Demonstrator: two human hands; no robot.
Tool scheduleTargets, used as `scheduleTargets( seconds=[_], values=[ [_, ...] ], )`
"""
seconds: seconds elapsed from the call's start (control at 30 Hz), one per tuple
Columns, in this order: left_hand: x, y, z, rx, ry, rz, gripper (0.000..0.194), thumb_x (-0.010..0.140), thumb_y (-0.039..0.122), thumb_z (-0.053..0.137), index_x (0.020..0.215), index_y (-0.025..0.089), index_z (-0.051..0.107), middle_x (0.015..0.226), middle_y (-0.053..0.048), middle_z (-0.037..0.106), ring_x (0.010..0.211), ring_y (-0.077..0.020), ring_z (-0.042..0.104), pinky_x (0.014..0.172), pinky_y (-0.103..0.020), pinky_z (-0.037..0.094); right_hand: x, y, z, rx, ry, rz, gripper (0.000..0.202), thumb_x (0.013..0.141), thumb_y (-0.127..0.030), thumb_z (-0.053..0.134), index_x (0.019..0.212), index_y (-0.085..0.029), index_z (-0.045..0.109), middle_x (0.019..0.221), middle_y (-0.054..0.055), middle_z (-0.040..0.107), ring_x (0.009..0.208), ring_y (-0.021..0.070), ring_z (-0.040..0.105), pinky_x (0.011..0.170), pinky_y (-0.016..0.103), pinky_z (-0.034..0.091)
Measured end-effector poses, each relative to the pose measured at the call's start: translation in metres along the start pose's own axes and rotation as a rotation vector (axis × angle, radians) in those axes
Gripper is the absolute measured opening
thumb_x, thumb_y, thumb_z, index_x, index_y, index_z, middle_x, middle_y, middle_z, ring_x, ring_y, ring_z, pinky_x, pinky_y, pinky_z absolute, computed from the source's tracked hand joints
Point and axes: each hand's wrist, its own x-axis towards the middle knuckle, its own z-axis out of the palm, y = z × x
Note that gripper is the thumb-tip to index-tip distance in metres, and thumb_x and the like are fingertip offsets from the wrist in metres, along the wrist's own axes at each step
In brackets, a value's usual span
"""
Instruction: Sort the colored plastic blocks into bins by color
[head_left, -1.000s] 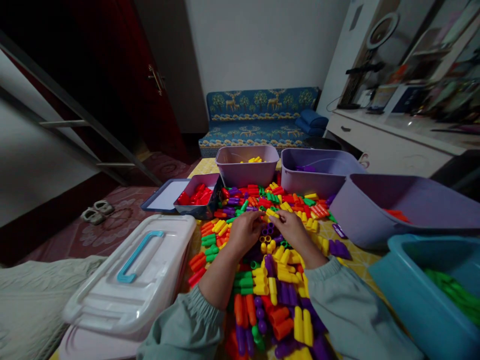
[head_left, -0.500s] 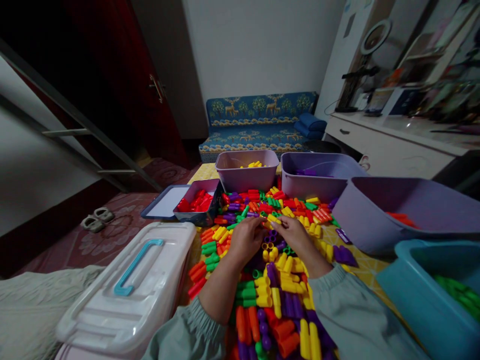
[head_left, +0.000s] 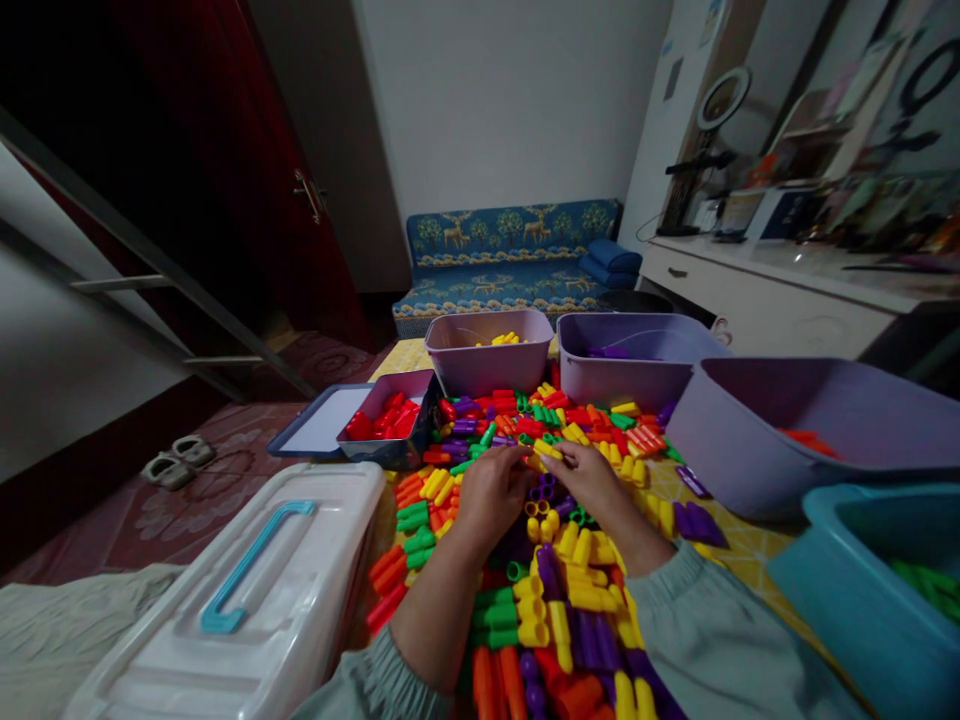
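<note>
Both my hands meet over a spread of plastic toy building blocks in red, orange, yellow, green and purple. Between the thumb and fingers of my right hand (head_left: 598, 487) is a yellow building block (head_left: 548, 450), made of joined tubes. My left hand (head_left: 489, 497) has its fingers curled at the block's left end, where they partly hide it. Purple blocks (head_left: 551, 488) with open round ends lie just below the fingers. Closer to me, between my forearms, green blocks (head_left: 495, 618) and yellow blocks (head_left: 531, 610) are laid side by side.
Behind the pile stand a pink-purple bin (head_left: 491, 362) with yellow blocks and a purple bin (head_left: 626, 370). To the right are another purple bin (head_left: 739, 450) and a teal bin (head_left: 862, 590). A smaller box (head_left: 386, 450) of red blocks and a white lidded container (head_left: 277, 590) occupy the left.
The view has shifted slightly, so the bins and the white container sit a little lower and further left. My hands keep the yellow block between them at nearly the same spot.
</note>
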Motion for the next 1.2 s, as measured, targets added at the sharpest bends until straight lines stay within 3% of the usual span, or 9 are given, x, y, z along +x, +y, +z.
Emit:
scheduleTargets(
  seconds=[0.33,0.6,0.77,0.87,1.0,1.1,1.2],
  values=[
    [0.002,-0.001,0.002,0.011,0.008,-0.021,0.035,0.08,0.015,0.063,0.115,0.019,0.065,0.1,-0.006,0.073,0.094,-0.0213,0.067,0.083,-0.032,0.051,-0.003,-0.006,0.002,0.023,0.023,-0.085,0.027,0.074,-0.036,0.063,0.092,-0.016,0.068,0.088,0.008,0.073,0.081,0.0238,0.067,0.073,0.034,0.052],
    [0.001,-0.004,0.004,-0.012,0.033,-0.025,0.034,0.078,0.014,0.064,0.112,0.019,0.065,0.095,-0.006,0.073,0.087,-0.0211,0.067,0.078,-0.031,0.052,-0.01,-0.025,-0.002,-0.064,0.089,-0.197,0.024,0.078,-0.037,0.064,0.087,-0.018,0.075,0.09,0.009,0.073,0.088,0.0246,0.066,0.08,0.037,0.051],
    [0.001,-0.005,0.005,-0.25,0.073,0.001,0.041,0.081,0.015,0.061,0.121,0.02,0.06,0.096,-0.005,0.073,0.083,-0.017,0.068,0.075,-0.027,0.053,-0.015,-0.031,0.002,-0.026,0.09,-0.24,0.025,0.079,-0.032,0.065,0.099,-0.02,0.073,0.103,0.009,0.072,0.098,0.0238,0.065,0.091,0.038,0.049],
    [0.001,-0.001,0.002,-0.373,0.133,-0.015,0.033,0.08,0.019,0.063,0.113,0.017,0.063,0.097,-0.008,0.072,0.082,-0.0173,0.068,0.073,-0.027,0.054,-0.018,-0.034,0.005,0.063,0.083,-0.225,0.033,0.079,-0.031,0.065,0.111,-0.021,0.066,0.104,0.008,0.071,0.093,0.0217,0.067,0.082,0.034,0.053],
    [0.003,0.003,-0.001,-0.593,0.194,-0.098,0.025,0.081,0.026,0.062,0.104,0.016,0.062,0.095,-0.008,0.071,0.082,-0.0177,0.068,0.07,-0.026,0.055,-0.017,-0.036,0.005,0.146,0.103,-0.198,0.036,0.081,-0.042,0.064,0.109,-0.02,0.063,0.102,0.009,0.07,0.086,0.0209,0.067,0.075,0.032,0.054],
    [0.006,0.003,-0.002,-0.783,0.227,-0.191,0.024,0.08,0.033,0.063,0.096,0.016,0.059,0.088,-0.006,0.069,0.073,-0.0163,0.068,0.063,-0.025,0.055,-0.01,-0.027,0.001,0.184,0.205,-0.103,0.037,0.079,-0.049,0.061,0.101,-0.018,0.064,0.096,0.01,0.07,0.077,0.0207,0.066,0.07,0.033,0.054],
    [0.009,0.0,-0.003,-0.9,0.255,-0.306,0.032,0.073,0.037,0.068,0.094,0.016,0.056,0.088,-0.004,0.068,0.066,-0.0152,0.068,0.058,-0.025,0.054,-0.002,-0.014,-0.004,0.257,0.238,0.023,0.042,0.07,-0.048,0.067,0.099,-0.018,0.064,0.098,0.011,0.069,0.069,0.019,0.066,0.062,0.032,0.053]
  ],
)
